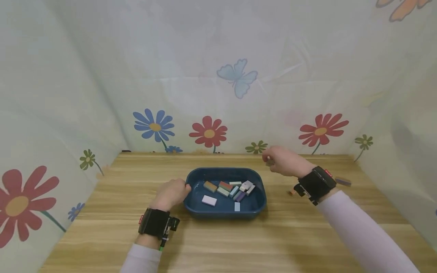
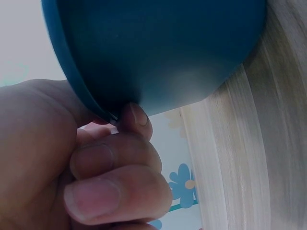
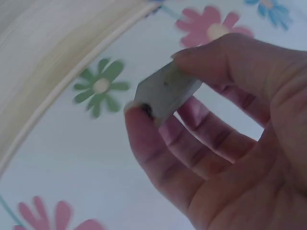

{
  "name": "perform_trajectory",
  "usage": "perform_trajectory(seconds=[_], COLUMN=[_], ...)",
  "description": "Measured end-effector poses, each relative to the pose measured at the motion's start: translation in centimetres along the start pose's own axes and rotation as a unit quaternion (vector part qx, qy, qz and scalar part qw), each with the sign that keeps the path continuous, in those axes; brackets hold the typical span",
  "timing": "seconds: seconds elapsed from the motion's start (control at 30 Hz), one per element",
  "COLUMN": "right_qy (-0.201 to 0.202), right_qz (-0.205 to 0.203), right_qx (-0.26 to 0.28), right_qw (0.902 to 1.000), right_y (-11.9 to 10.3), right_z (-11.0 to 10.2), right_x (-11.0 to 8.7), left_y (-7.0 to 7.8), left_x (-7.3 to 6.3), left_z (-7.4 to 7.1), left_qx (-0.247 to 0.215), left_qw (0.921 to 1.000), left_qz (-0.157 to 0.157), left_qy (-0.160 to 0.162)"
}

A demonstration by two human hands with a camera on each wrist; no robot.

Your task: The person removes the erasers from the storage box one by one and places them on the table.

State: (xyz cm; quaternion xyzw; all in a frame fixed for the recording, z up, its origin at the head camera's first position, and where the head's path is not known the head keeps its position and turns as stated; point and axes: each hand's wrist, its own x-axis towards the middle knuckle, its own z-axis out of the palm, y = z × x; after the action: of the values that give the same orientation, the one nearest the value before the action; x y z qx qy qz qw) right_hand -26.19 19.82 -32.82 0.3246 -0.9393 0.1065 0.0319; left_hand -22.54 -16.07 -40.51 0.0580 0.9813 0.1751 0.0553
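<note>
A dark blue plastic basin (image 1: pixel 225 214) stands on the wooden table. My left hand (image 1: pixel 172 194) pinches its left rim; in the left wrist view the thumb and curled fingers meet at the edge of the basin wall (image 2: pixel 158 43). Inside lie several small rectangular blocks, among them a white block (image 1: pixel 209 200), a brown block (image 1: pixel 209 186) and a purple block (image 1: pixel 240 196). Raised to the right of the basin, my right hand (image 1: pixel 288 162) pinches a small pale grey-green block (image 3: pixel 165 91) with a dark spot near one end, between thumb and fingertips.
On the table (image 1: pixel 225 250), a dark purplish block (image 1: pixel 343 182) lies to the right, beyond the right wrist. A small orange-brown piece (image 1: pixel 291 192) is partly covered by the right wrist strap (image 1: pixel 316 184). A flower-printed curtain (image 1: pixel 164 76) borders the table's back and sides.
</note>
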Motion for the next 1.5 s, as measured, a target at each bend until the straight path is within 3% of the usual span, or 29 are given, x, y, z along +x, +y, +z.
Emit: perform_trajectory(seconds=[0.23, 0.43, 0.63, 1.0, 1.2, 1.43, 1.5], right_qy=[-0.012, -0.003, -0.008, -0.002, 0.006, -0.015, -0.011], right_qz=[0.046, 0.077, 0.163, 0.219, 0.218, 0.242, 0.239], right_qx=[0.007, 0.029, 0.056, 0.085, 0.079, 0.155, 0.151], right_qw=[0.9988, 0.9966, 0.985, 0.972, 0.9728, 0.9577, 0.9593], right_y=[3.8, 6.2, 8.0, 8.5, 7.8, 7.6, 7.6], right_z=[1.2, 3.7, 6.6, 8.5, 8.6, 8.7, 8.5], right_x=[-0.8, -1.3, -1.5, -1.8, -1.6, -2.7, -3.0], left_y=[0.0, 0.2, 0.1, 0.2, 0.0, -0.1, -0.1], left_x=[-0.1, 0.0, 0.0, -0.2, -0.1, -0.2, -0.3], left_z=[0.0, -0.1, 0.0, -0.1, 0.0, 0.3, 0.3], left_qx=[0.01, 0.004, -0.002, 0.001, 0.002, -0.002, -0.008], left_qw=[0.9999, 0.9999, 1.0, 0.9999, 0.9998, 0.9999, 0.9999], left_qz=[0.008, 0.006, 0.001, -0.003, -0.008, 0.003, 0.0], left_qy=[0.006, 0.008, 0.007, 0.011, 0.02, 0.011, 0.013])
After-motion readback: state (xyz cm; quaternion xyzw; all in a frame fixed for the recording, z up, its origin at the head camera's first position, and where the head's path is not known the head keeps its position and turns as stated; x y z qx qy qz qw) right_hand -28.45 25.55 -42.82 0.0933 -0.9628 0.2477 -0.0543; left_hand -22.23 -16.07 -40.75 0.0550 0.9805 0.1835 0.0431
